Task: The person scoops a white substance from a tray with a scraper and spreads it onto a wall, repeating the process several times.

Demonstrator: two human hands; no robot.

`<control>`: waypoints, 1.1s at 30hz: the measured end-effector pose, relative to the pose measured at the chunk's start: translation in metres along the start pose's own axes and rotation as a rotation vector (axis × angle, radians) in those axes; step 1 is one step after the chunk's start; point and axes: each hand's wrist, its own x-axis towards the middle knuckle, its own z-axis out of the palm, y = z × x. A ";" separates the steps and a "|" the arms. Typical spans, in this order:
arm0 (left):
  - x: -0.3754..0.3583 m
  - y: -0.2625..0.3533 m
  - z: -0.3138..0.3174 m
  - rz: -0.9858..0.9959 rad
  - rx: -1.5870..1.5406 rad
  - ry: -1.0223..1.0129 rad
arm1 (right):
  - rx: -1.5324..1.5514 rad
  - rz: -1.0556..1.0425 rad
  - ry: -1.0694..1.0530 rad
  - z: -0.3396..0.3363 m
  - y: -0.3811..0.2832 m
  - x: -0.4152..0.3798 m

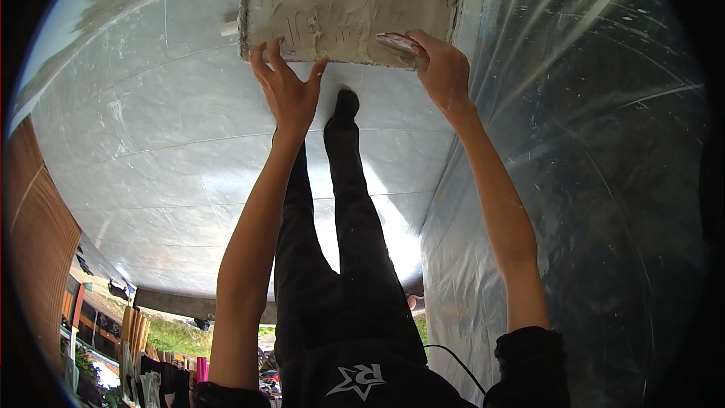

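A square slab (340, 0) coated in grey, ridged mortar lies at the top of the view on the grey floor (151, 151). My left hand (287, 87) rests with spread fingers on the slab's near edge and holds nothing. My right hand (444, 68) grips a small flat tool with a reddish part (399, 45), likely a trowel. Its blade lies against the mortar at the slab's near right corner. My legs in black trousers (340, 242) stretch between my arms, and one foot (346, 102) points toward the slab.
Clear plastic sheeting (574, 143) covers the surface to the right of the slab and my right arm. A brown ribbed wall (38, 227) stands at the left. Outdoor clutter, grass and wooden planks (143, 332) show at the lower left.
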 end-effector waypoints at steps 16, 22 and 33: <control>0.001 0.005 -0.002 -0.034 -0.002 0.002 | -0.017 -0.077 -0.146 -0.017 -0.014 0.006; 0.001 0.004 -0.001 -0.025 -0.003 0.011 | 0.032 -0.083 -0.237 -0.028 -0.006 0.022; 0.001 0.014 -0.043 0.025 -0.030 -0.006 | 0.498 0.156 -0.255 -0.091 0.009 0.020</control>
